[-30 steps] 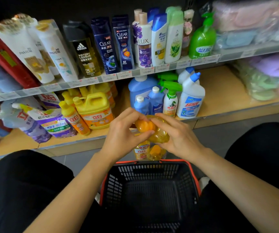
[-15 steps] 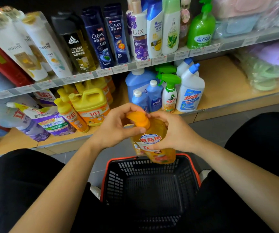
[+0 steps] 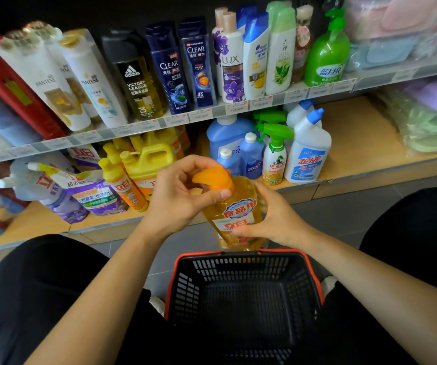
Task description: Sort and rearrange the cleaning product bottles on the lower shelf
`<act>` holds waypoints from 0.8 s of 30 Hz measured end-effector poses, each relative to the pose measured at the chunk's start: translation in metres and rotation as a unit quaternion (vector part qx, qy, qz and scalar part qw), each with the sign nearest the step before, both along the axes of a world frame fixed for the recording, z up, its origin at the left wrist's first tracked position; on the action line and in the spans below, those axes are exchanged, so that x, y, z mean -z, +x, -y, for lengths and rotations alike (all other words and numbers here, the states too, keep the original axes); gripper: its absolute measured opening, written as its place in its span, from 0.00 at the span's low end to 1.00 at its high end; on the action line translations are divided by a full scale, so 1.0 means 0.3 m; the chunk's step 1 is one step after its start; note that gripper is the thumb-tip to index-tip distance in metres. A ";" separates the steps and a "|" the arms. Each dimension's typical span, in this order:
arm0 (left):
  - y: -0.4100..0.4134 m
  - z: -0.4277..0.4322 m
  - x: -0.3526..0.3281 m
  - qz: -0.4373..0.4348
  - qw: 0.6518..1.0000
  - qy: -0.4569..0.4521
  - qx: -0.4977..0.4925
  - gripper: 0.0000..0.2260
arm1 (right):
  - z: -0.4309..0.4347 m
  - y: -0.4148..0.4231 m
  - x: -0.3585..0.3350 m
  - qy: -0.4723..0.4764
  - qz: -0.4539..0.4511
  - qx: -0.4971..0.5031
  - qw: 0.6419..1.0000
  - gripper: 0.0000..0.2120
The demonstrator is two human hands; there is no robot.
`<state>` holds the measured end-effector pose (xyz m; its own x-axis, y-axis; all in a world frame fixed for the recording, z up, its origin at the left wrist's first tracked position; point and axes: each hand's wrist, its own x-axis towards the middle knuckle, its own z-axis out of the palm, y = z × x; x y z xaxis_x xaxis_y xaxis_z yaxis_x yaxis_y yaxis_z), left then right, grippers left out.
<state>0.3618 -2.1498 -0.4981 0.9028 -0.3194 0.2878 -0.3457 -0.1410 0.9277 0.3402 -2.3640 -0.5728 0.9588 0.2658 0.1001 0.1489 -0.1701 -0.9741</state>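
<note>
Here my left hand grips the orange bottle at its cap, my right hand clasps its body, just above the basket rim.

The orange bottle is now raised upright from lying tilted; the right hand moved down its label.

The left hand covers the neck of the orange detergent bottle, and the right hand hides its right side. Its base is lost behind the basket rim. Price tags on the upper shelf edge are too small to read. At far left, the red pack is blurred and cut by the edge. The wrapped goods at far right stay indistinct.
</note>
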 end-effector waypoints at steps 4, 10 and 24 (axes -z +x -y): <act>0.016 -0.012 0.008 -0.005 0.999 -0.048 -0.021 0.16 | -0.017 0.029 -0.010 0.016 -0.008 0.017 1.000 0.36; 0.040 0.008 0.048 -0.112 0.984 -0.135 -0.038 0.16 | -0.011 0.012 -0.018 0.077 -0.021 0.057 0.995 0.37; 0.016 0.052 0.038 -0.156 0.952 -0.247 0.087 0.19 | -0.002 -0.009 -0.048 0.092 0.007 0.053 0.994 0.40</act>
<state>0.3666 -2.1655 -0.5096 0.9145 -0.3678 0.1687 -0.0208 0.3736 0.9274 0.3376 -2.3634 -0.5585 0.9789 0.1384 0.1504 0.1524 -0.0038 -0.9883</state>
